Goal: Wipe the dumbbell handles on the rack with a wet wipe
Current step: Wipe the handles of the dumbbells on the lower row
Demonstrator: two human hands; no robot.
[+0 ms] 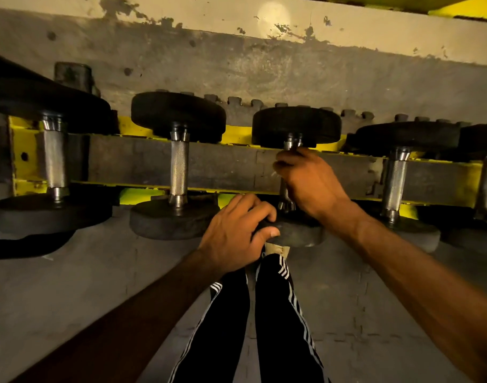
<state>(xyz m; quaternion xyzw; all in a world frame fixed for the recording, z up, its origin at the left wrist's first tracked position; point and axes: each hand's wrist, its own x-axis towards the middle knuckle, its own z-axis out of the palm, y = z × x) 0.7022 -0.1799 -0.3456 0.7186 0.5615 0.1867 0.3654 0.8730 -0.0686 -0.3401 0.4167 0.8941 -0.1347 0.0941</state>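
A wall [264, 67] runs across the back, its lower part stained grey and a cream band above it marked with dark, flaking patches. At the foot of the wall shows the toothed edge of an interlocking mat [237, 102]. Grey floor mats [71, 286] with faint seams cover the ground. Two legs in black trousers [278, 313] with white side stripes stretch forward, ending in the pale tip of a shoe [277, 248]. A yellow beam [463, 8] crosses the top right corner.
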